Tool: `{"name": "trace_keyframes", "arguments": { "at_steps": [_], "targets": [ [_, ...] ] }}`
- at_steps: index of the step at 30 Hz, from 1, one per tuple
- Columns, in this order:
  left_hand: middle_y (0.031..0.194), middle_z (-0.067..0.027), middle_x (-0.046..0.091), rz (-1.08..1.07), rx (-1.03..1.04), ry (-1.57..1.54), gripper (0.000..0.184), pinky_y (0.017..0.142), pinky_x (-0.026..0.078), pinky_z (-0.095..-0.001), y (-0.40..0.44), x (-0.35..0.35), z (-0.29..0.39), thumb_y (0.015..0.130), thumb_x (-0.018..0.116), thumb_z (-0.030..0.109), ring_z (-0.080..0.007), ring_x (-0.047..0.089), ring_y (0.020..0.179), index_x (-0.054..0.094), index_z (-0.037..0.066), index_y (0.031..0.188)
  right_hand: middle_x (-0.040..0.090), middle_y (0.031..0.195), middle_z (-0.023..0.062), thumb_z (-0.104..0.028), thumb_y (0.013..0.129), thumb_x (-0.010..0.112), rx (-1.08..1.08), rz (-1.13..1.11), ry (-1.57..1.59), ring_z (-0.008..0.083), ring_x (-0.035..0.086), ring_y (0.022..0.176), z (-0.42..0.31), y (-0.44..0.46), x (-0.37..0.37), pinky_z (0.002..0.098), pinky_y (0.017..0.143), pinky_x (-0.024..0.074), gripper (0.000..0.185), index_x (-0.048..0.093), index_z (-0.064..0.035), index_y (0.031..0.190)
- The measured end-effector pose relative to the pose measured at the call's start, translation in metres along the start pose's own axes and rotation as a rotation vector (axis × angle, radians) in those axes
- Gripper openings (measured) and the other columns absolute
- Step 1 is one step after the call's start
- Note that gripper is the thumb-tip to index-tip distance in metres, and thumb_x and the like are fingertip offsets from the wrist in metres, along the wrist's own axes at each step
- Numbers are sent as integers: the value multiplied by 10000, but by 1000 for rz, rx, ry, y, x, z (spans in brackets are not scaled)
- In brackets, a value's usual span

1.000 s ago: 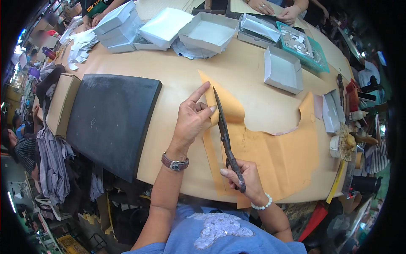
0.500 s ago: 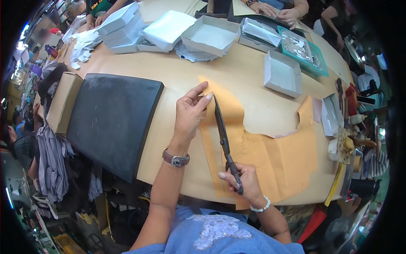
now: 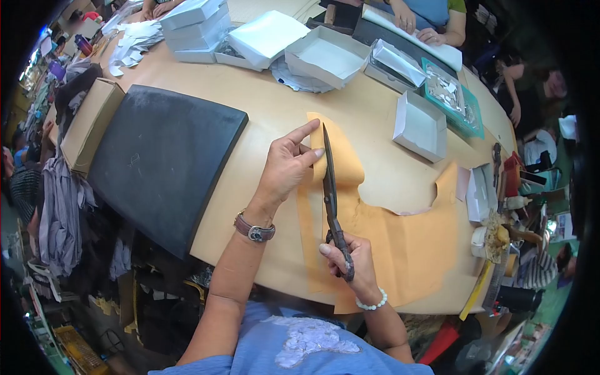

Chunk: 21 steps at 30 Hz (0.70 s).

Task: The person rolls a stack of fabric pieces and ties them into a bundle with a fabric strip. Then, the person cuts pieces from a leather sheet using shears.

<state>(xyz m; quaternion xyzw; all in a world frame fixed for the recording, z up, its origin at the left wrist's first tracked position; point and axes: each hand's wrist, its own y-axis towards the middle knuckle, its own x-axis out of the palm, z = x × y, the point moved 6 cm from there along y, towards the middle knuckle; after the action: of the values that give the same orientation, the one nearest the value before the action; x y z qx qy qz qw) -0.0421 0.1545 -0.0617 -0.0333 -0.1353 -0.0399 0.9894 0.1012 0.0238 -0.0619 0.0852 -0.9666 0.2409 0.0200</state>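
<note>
Large dark scissors (image 3: 330, 197) are in my right hand (image 3: 357, 267), with its fingers through and around the handles. Their blades point away from me along the left side of an orange-brown paper sheet (image 3: 400, 256) with a curved cut-out. My left hand (image 3: 287, 165) pinches the sheet's far left edge between thumb and fingers, just left of the blade tips. A narrow strip (image 3: 310, 244) of the same paper runs down the left side, parted from the main sheet along its lower length. My right palm is hidden.
A black board (image 3: 169, 162) lies to the left, beside a cardboard box (image 3: 94, 128). White boxes (image 3: 328, 56) and a teal tray (image 3: 469, 122) line the far side. Another person's hands (image 3: 419, 28) work at the back. Tools and a yellow ruler (image 3: 476, 290) lie at right.
The scissors have moved forward along the paper, their tips now near its far end. My left hand has shifted slightly right, its index finger stretched further. The whole view has shifted a little.
</note>
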Motion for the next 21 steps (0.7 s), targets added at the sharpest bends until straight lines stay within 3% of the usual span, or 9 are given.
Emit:
{"name": "trace_keyframes", "arguments": {
  "at_steps": [3, 21],
  "targets": [
    [728, 7, 576, -6, -6, 17, 514, 620, 426, -172, -1, 0, 1, 778, 605, -10, -24, 502, 632, 428, -33, 1260, 485, 528, -31, -239, 774, 676, 11, -19, -31, 21, 448, 429, 0, 0, -1, 159, 398, 365, 255, 528, -53, 683],
    [721, -1, 595, -33, -13, 19, 519, 587, 412, -168, -4, 2, 0, 784, 584, -18, -21, 505, 614, 412, -30, 1273, 468, 524, -41, -185, 768, 702, 0, 16, -25, 27, 430, 423, 8, -1, 2, 172, 387, 333, 264, 506, -57, 647]
  ]
}}
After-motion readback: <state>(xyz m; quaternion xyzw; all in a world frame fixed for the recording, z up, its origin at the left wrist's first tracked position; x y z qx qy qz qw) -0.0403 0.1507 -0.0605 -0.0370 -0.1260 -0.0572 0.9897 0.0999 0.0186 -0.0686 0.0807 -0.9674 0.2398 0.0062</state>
